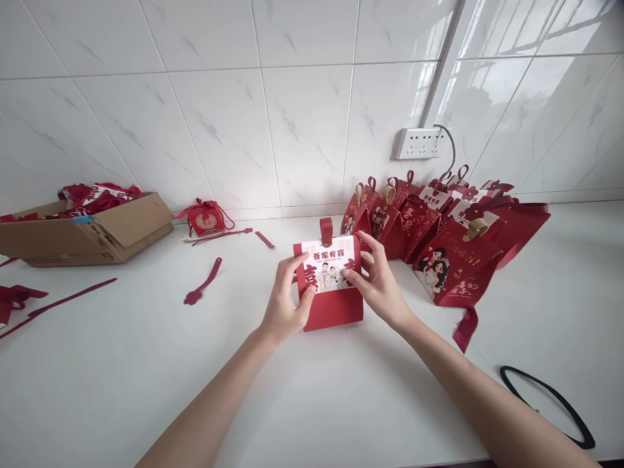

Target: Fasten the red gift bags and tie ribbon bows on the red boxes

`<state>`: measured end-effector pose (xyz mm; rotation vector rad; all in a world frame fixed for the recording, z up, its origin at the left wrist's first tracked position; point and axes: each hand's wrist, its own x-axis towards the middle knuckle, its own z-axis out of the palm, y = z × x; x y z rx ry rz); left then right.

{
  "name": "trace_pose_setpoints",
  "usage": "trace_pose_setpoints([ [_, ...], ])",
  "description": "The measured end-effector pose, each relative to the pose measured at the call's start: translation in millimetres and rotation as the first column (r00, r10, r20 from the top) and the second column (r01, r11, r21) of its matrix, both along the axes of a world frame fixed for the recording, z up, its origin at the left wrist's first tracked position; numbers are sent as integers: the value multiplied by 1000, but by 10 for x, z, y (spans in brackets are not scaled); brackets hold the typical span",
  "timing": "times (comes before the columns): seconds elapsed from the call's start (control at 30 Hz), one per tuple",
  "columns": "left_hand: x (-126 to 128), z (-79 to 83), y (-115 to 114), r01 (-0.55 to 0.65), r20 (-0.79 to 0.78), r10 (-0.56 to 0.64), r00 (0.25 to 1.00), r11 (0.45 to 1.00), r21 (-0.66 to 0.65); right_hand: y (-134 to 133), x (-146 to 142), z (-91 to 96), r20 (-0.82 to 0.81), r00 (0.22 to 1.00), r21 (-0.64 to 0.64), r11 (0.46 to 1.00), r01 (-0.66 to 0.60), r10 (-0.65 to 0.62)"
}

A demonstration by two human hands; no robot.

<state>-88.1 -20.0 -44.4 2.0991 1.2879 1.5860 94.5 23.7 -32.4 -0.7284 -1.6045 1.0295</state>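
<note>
Head view: two hands [285, 299] [377, 279] grip one red box [331, 286], perhaps ten beyond.

Cardboard box [97, 234], wall socket [418, 143], black ring [546, 403].

Both hands [331, 292] and forearms are bare: no sleeves, rings or watch.

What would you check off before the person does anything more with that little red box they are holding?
1. Both hands on the red box: ok, left hand and right hand grip its sides.
2. Box upright on the white counter: ok.
3. Red tab sticking up at its top: ok.
4. Box contents: cannot tell, the inside is hidden.
5. Room nearby: ok to the left; finished red boxes crowd the right.
6. Loose red strap within reach: ok.
</note>
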Motion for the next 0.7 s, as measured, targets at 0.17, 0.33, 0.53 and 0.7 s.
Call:
trace_pose_setpoints([
  [0.17, 6, 4, -8, 11, -20, -11, 1000, 1000, 10, 2, 9, 10, -20, 999, -15, 1000, -26, 26],
  [0.33, 20, 0, -17, 41, -33, -41, 999, 999, 13, -35, 7, 41, -42, 998, -23, 999, -37, 36],
  [0.53, 56, -10, -51, 52, -79, -46, 996, 996, 79, -108, 15, 136, -81, 980, 185, 964, 192, -180],
  [0.7, 89, 14, -99, 217, 86, -214, 973, 976, -19, -192, -2, 156, -36, 987, 263, 951, 163, -159],
])
